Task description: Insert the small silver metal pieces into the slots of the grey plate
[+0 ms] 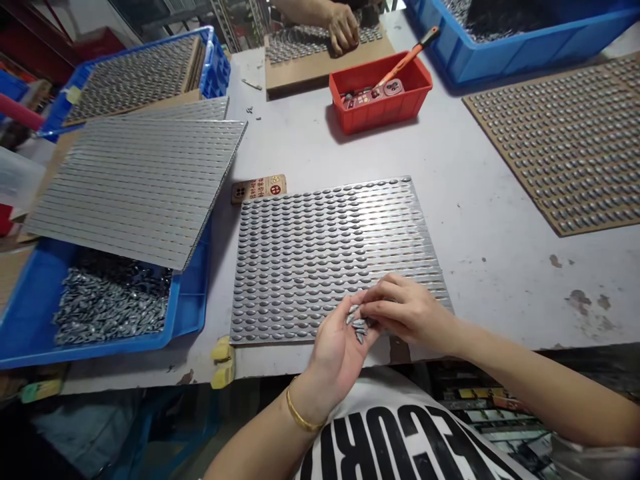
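Observation:
My left hand, palm up and cupped, holds several small grey spindle-shaped metal pieces. Over that palm, the fingers of my right hand are bent together at the pieces; their tips are partly hidden. Both hands are above the front edge of a grey grooved board. Rows of the same metal pieces lie in its grooves from the left side to past the middle. Its right part shows bare grooves, apart from a few pieces along the far edge.
Left are a stack of grooved boards and a blue bin with loose pieces. A patterned phone touches the board's far side. Beyond sit a red tray and a co-worker's hand. A filled brown board lies right.

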The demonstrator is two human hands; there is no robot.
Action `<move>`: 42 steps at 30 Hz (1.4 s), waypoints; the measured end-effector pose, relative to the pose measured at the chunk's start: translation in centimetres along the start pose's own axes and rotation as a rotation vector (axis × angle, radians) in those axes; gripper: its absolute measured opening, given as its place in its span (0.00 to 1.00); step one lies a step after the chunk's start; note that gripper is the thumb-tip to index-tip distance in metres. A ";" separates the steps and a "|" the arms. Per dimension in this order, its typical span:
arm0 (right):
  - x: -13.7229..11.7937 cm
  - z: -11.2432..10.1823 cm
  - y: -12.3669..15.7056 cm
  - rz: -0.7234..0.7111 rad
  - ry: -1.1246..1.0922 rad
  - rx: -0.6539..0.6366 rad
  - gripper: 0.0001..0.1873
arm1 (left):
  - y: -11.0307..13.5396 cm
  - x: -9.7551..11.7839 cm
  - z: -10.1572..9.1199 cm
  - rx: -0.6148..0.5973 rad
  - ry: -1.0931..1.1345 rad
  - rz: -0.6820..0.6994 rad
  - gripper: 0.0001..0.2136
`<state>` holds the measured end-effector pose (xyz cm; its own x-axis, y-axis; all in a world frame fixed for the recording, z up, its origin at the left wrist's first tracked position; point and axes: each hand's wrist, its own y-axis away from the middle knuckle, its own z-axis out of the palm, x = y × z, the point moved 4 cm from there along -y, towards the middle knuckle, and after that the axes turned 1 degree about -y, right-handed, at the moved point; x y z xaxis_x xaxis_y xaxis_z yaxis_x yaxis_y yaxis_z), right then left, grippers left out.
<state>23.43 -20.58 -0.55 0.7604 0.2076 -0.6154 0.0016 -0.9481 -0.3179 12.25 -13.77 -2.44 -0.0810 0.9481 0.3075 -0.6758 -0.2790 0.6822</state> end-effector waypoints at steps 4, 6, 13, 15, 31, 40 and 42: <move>0.7 0.3 0.3 -0.008 0.108 0.011 0.10 | 0.0 0.0 0.2 -0.003 -0.034 -0.013 0.10; 0.9 0.3 0.4 0.002 0.169 0.004 0.09 | 0.0 0.1 0.1 0.013 -0.051 -0.005 0.08; 0.8 0.0 0.5 0.008 0.234 -0.123 0.10 | -0.1 -0.3 0.1 0.005 -0.096 -0.019 0.08; 1.2 -0.6 0.7 0.082 0.123 -0.118 0.09 | -0.1 -0.3 0.1 0.023 -0.125 -0.018 0.09; 1.8 -2.3 1.3 0.173 -0.226 0.044 0.09 | -1.3 -0.3 0.5 0.028 -0.339 0.058 0.08; 6.5 -0.5 1.0 0.250 -0.019 0.052 0.09 | -0.1 1.2 -0.2 0.126 -0.206 0.091 0.05; 6.6 -0.1 0.9 0.241 0.026 0.025 0.09 | 0.1 1.0 -0.3 0.115 -0.235 0.079 0.05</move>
<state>28.55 -20.11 -4.85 0.7537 -0.0302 -0.6566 -0.1976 -0.9631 -0.1825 11.87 -12.77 -2.30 0.0510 0.8650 0.4992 -0.5854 -0.3790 0.7167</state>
